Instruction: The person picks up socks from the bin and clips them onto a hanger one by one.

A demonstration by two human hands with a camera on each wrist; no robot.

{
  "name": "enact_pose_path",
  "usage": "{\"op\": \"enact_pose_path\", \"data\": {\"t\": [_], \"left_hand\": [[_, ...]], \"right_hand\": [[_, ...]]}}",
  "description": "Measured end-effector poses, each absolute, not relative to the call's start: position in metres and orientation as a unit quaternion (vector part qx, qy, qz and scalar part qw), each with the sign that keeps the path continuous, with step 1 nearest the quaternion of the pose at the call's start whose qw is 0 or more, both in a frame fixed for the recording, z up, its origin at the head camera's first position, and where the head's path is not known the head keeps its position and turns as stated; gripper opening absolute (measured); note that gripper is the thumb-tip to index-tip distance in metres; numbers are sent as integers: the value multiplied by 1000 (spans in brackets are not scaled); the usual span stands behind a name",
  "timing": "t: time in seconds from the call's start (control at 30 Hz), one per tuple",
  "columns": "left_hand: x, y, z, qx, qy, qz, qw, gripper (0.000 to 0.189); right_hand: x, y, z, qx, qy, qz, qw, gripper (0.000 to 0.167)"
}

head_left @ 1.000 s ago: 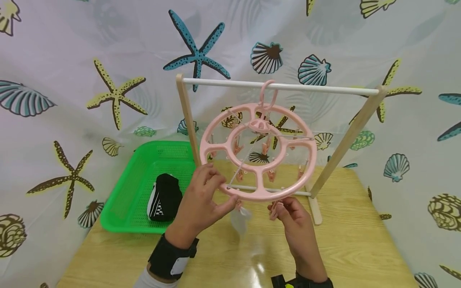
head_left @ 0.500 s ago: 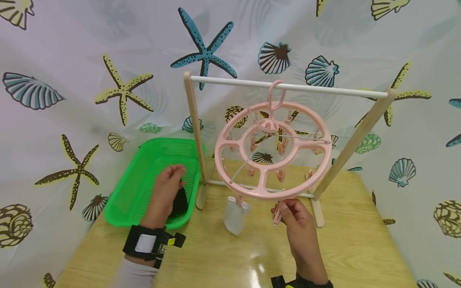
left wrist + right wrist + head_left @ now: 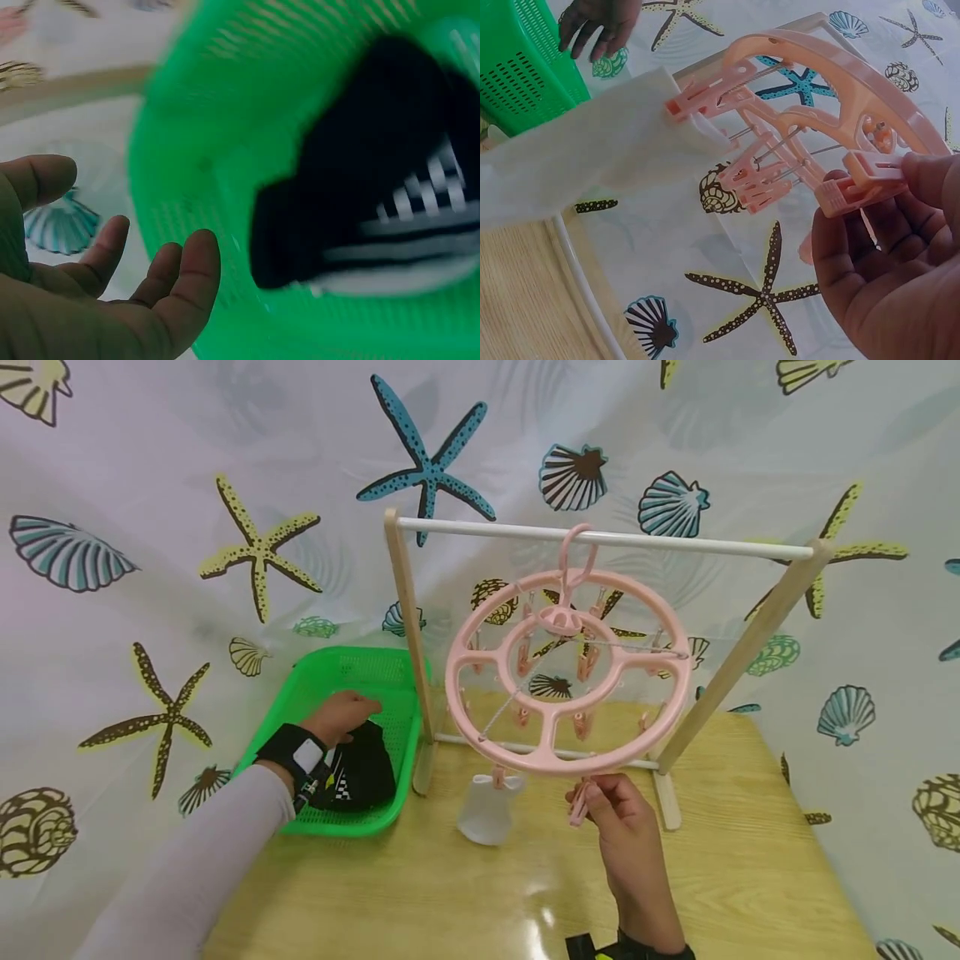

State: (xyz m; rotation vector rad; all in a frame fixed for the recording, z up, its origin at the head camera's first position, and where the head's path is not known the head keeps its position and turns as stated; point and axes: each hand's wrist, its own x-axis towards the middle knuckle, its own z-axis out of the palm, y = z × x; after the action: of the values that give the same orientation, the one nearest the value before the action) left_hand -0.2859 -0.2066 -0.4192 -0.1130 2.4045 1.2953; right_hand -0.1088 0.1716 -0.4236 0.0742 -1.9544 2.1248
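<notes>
Over the green basket (image 3: 408, 739) my left hand (image 3: 341, 717) reaches in with nothing held. Its fingers (image 3: 191, 289) are spread and loosely bent in the left wrist view, apart from a black folded cloth (image 3: 375, 165) with white stripes and checks. My right hand (image 3: 626, 835) pinches a pink clothespin (image 3: 862, 184) at the near rim of the round pink drying hanger (image 3: 551, 764). Left of that hand, a white sock-like cloth (image 3: 486, 814) hangs from another pink clip (image 3: 498, 777) on the hanger.
The hanger hooks over the white bar (image 3: 480, 529) of a wooden stand (image 3: 776, 602) on the wooden table (image 3: 465, 910). More pink clips (image 3: 581, 725) dangle beneath its ring. A patterned curtain (image 3: 300, 435) rises behind.
My left hand has let go of the hanger's rim and moved left and into the basket. The right hand stays on its clothespin. The white cloth has swung and turned a little.
</notes>
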Motion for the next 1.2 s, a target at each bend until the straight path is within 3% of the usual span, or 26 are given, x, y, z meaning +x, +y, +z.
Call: {"op": "enact_pose_path", "data": {"t": [0.2, 0.27, 0.4, 0.53, 0.77, 1.07, 1.2], "left_hand": [[-303, -215, -455, -48, 947, 276, 155, 56], [-304, -217, -460, -61, 946, 273, 165, 70], [-306, -215, -471, -91, 935, 293, 179, 72], [-307, -211, -483, -108, 935, 300, 158, 75], [-301, -208, -482, -44, 960, 264, 88, 34], [-293, -195, -461, 10, 961, 276, 18, 42], [-279, -182, -445, 25, 948, 316, -30, 25]], "right_hand": [[-106, 174, -427, 27, -668, 734, 118, 20], [-108, 175, -427, 34, -664, 738, 115, 21], [-108, 176, -427, 40, -663, 738, 114, 21], [-109, 178, -427, 43, -666, 736, 113, 22], [-107, 179, -426, 32, -678, 727, 103, 25], [-107, 179, -424, 19, -686, 719, 111, 22], [-107, 175, -426, 22, -684, 720, 113, 21]]}}
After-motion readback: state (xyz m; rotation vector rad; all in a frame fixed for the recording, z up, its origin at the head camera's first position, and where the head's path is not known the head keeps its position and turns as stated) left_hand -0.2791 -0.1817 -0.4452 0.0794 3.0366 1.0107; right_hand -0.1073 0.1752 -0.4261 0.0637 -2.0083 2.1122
